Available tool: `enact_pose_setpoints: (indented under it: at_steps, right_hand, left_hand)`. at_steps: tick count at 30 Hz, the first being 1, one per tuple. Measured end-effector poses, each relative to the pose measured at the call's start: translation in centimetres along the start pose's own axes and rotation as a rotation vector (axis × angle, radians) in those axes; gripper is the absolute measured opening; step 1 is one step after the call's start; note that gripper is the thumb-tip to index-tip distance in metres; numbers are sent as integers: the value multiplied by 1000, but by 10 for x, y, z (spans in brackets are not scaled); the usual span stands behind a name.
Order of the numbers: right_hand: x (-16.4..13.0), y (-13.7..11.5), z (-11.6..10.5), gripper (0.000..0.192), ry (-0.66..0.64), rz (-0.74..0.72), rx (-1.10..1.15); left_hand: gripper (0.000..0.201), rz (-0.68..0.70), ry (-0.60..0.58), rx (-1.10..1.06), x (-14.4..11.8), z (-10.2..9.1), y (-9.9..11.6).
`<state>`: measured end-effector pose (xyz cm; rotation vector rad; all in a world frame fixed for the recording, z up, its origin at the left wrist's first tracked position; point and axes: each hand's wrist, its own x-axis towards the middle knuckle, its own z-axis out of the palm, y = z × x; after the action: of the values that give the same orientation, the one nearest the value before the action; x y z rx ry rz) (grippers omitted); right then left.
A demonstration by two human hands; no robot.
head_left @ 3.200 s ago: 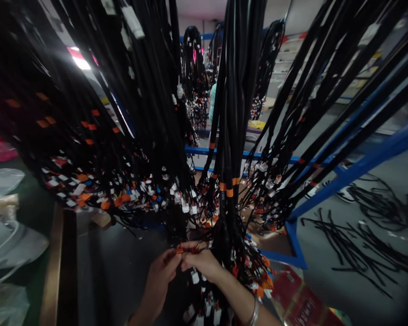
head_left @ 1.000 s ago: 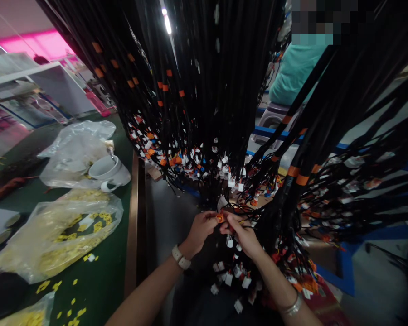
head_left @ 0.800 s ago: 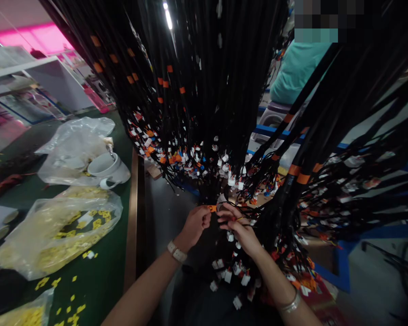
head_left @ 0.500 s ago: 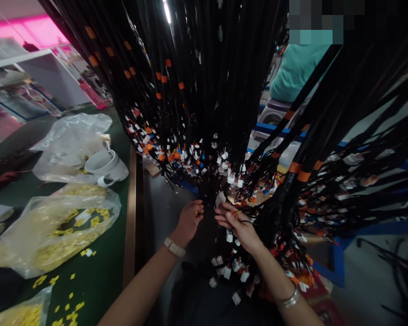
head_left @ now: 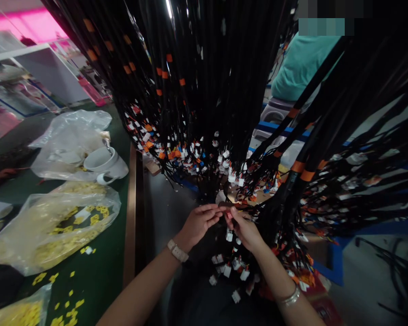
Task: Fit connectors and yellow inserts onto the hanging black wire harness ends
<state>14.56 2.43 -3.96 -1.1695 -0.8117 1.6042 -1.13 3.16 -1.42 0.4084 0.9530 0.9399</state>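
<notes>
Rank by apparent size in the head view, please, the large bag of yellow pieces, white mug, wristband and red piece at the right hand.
1. Large bag of yellow pieces
2. White mug
3. Wristband
4. Red piece

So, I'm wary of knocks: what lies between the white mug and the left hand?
In the head view, a brown table edge, a dark strip and a grey surface lie between the white mug and the left hand.
</notes>
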Motion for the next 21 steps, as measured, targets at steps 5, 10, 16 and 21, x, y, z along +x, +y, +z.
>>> enact_pose_setpoints:
  at_steps: [5, 10, 16, 21]
  right_hand:
    - [-1, -5, 2, 34, -57, -28, 162]
    - [-1, -1, -1, 26, -67, -45, 143]
    - [-3, -3, -1, 28, -80, -33, 153]
    - [-3, -4, -1, 24, -80, -27, 177]
  left_hand:
    - [24, 16, -22, -24, 1, -1, -1]
    - [22, 4, -14, 36, 0, -1, -2]
    - [24, -14, -21, 35, -3, 2, 0]
    - [25, 3, -25, 38, -2, 2, 0]
